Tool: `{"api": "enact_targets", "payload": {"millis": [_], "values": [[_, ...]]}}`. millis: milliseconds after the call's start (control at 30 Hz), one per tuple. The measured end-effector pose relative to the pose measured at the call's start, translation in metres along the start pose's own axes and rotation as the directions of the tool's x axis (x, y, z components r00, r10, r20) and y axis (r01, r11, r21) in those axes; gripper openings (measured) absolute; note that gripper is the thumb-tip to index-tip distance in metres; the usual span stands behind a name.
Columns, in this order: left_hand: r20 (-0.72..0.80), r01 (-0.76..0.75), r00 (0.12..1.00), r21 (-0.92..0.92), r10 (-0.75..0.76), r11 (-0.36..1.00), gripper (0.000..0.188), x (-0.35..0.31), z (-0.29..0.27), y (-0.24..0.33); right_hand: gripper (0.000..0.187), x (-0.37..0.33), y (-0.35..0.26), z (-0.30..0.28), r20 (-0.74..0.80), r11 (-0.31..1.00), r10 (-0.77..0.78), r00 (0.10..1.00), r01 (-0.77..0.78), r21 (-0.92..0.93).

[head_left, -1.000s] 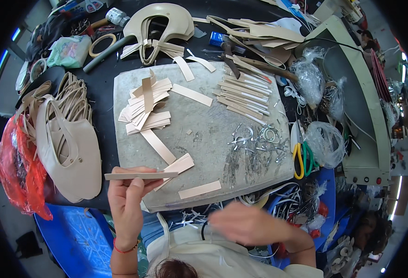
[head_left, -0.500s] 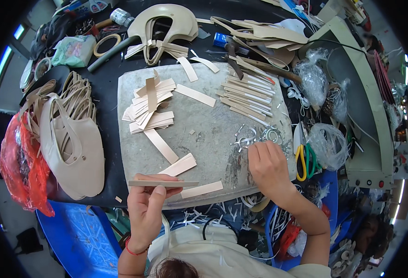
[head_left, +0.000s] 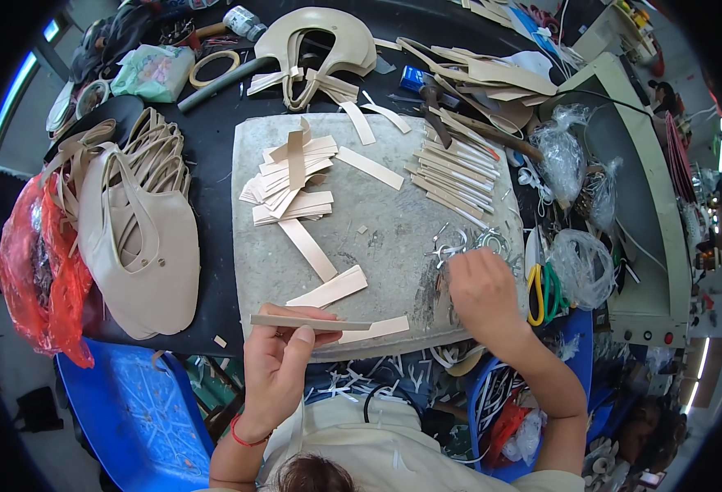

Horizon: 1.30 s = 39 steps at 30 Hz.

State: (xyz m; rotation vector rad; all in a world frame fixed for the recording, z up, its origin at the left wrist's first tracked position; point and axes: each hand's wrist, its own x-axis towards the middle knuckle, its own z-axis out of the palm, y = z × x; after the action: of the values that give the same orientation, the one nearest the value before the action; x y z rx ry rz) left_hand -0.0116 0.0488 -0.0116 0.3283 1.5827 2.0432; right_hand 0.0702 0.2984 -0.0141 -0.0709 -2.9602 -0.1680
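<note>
The left hand (head_left: 276,361) is pinching a beige leather-like strip (head_left: 312,323) above the near left corner of the grey slab (head_left: 402,275); mid-length is probably suiting this light, stiffish piece. The right hand (head_left: 489,302) is partly covering silver metal pieces (head_left: 492,239); whether its grip is closing, one cannot tell.

My left hand (head_left: 283,353) is raised at the end of an upright forearm (head_left: 238,459), its thumb (head_left: 299,343) on the near side and its fingers bent along the far side in a pinch. My right arm (head_left: 553,385) bends out to the side and angles inward, the right hand (head_left: 485,291) back-up with fingers curled downward, their tips hidden from me.
</note>
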Motion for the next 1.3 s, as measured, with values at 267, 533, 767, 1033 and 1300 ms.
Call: {"api": "enact_targets", "payload": {"millis": [267, 533, 767, 1033, 1300], "values": [[0.087, 0.255, 0.966, -0.166, -0.244, 0.952, 0.017, 0.011, -0.003, -0.004, 0.012, 0.001, -0.023, -0.033, 0.299, 0.342, 0.210, 0.931, -0.356, 0.870], [0.089, 0.317, 0.948, -0.172, -0.306, 0.933, 0.018, 0.012, -0.002, -0.002, 0.019, 0.020, -0.062, -0.032, 0.468, 0.157, 0.049, 0.883, -0.469, 0.869], [0.090, 0.288, 0.957, -0.212, -0.275, 0.934, 0.019, 0.013, -0.001, -0.003, 0.017, 0.021, -0.066, -0.023, 0.380, 0.205, 0.089, 0.921, -0.390, 0.898], [-0.023, 0.355, 0.927, -0.278, -0.376, 0.893, 0.021, 0.017, -0.016, 0.009, 0.033, 0.019, -0.051, -0.033, 0.412, 0.445, 0.133, 0.901, -0.426, 0.788], [-0.033, -0.018, 0.999, 0.160, 0.023, 0.987, 0.018, 0.015, -0.033, 0.014, 0.030, 0.056, -0.110, -0.029, -0.222, 0.696, -0.064, 0.973, 0.203, 0.689]]}}
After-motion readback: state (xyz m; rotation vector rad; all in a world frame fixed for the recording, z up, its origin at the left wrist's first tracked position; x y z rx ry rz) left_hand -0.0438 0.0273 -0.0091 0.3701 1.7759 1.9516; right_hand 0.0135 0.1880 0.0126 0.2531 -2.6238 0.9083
